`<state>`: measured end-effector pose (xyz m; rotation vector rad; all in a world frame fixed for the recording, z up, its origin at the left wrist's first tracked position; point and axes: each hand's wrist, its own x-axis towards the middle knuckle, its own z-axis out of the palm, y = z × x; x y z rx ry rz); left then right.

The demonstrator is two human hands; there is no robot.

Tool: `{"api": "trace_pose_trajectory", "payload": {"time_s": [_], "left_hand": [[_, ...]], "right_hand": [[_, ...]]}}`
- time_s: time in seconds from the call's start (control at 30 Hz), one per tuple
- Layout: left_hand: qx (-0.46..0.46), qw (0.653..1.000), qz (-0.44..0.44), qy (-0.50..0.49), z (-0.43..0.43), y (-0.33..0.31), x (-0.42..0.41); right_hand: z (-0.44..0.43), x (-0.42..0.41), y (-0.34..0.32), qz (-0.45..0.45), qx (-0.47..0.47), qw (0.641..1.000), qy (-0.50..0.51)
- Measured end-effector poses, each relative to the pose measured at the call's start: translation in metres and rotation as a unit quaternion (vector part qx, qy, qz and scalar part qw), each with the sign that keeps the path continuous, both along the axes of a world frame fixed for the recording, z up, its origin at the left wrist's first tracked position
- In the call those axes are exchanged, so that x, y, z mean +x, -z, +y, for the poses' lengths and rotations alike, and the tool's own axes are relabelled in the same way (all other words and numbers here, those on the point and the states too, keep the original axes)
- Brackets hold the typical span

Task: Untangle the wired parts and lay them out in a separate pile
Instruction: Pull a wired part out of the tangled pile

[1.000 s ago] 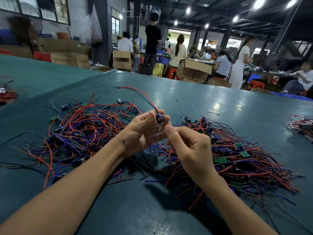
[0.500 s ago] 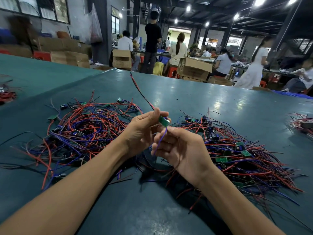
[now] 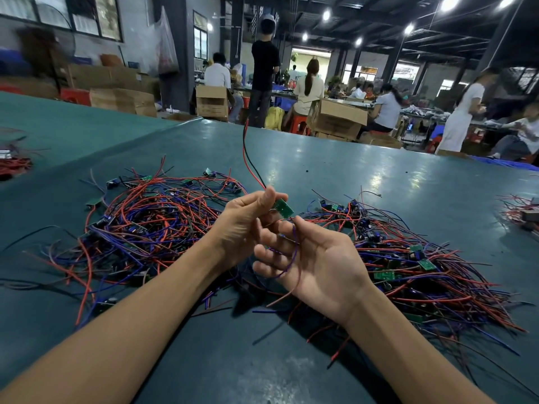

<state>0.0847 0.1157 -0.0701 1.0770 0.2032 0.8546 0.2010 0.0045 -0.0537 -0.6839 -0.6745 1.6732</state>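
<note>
I note a tangled pile (image 3: 145,228) of red, blue and black wired parts on the green table (image 3: 364,170), at nine o'clock from the hands. The left hand (image 3: 242,225) pinches a small green board (image 3: 283,207) between thumb and fingertips. Its red-and-black lead (image 3: 246,153) rises toward twelve o'clock. The right hand (image 3: 320,263) lies palm up, fingers loosely spread, with a purple wire (image 3: 293,252) draped across them, ungripped. A second pile (image 3: 423,266) sits at three o'clock.

No words or numbers can be read anywhere. The small green board (image 3: 283,207) pinched in the left hand (image 3: 245,225) is too tiny to show any letters. The brown boxes (image 3: 338,118) far beyond the grip are too blurry to show any writing.
</note>
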Motion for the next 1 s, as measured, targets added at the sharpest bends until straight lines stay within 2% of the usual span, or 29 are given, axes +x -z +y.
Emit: {"api": "trace_pose_trajectory", "payload": {"time_s": [0.2, 0.33, 0.43, 0.5, 0.53, 0.57, 0.63, 0.67, 0.7, 0.77, 0.87, 1.0], "left_hand": [[-0.022, 0.999, -0.032, -0.03, 0.004, 0.002, 0.005], [-0.032, 0.999, -0.042, -0.008, 0.004, 0.001, 0.007], [-0.03, 0.997, -0.054, 0.041, 0.002, 0.0, 0.008], [-0.017, 0.996, -0.052, 0.074, -0.001, -0.001, 0.007], [-0.005, 0.996, -0.046, 0.08, -0.003, -0.001, 0.007], [0.008, 0.996, -0.042, 0.08, -0.006, 0.0, 0.008], [0.027, 0.996, -0.042, 0.07, -0.008, 0.0, 0.009], [0.036, 0.996, -0.042, 0.065, -0.009, 0.001, 0.01], [0.054, 0.996, -0.033, 0.057, -0.009, 0.002, 0.01], [0.136, 0.99, 0.023, 0.025, -0.013, 0.005, 0.012], [0.274, 0.955, 0.108, -0.02, -0.024, 0.011, 0.02], [0.443, 0.876, 0.172, -0.083, -0.031, 0.012, 0.026]], "right_hand": [[-0.006, 0.008, -0.008, -0.03, 0.0, 0.998, -0.051], [-0.015, 0.022, -0.033, -0.163, -0.008, 0.986, -0.029], [-0.036, 0.04, -0.063, -0.284, 0.02, 0.959, 0.0], [-0.056, 0.055, -0.085, -0.421, 0.05, 0.906, -0.004], [-0.066, 0.064, -0.095, -0.515, 0.061, 0.855, -0.008], [-0.073, 0.073, -0.102, -0.615, 0.07, 0.786, -0.009], [-0.084, 0.093, -0.112, -0.777, 0.091, 0.623, 0.015], [-0.087, 0.106, -0.114, -0.815, 0.102, 0.568, 0.042], [-0.09, 0.117, -0.114, -0.834, 0.102, 0.537, 0.078], [-0.096, 0.139, -0.11, -0.846, 0.078, 0.511, 0.132], [-0.1, 0.166, -0.089, -0.868, 0.072, 0.47, 0.14], [-0.091, 0.18, -0.063, -0.881, 0.018, 0.437, 0.178]]}}
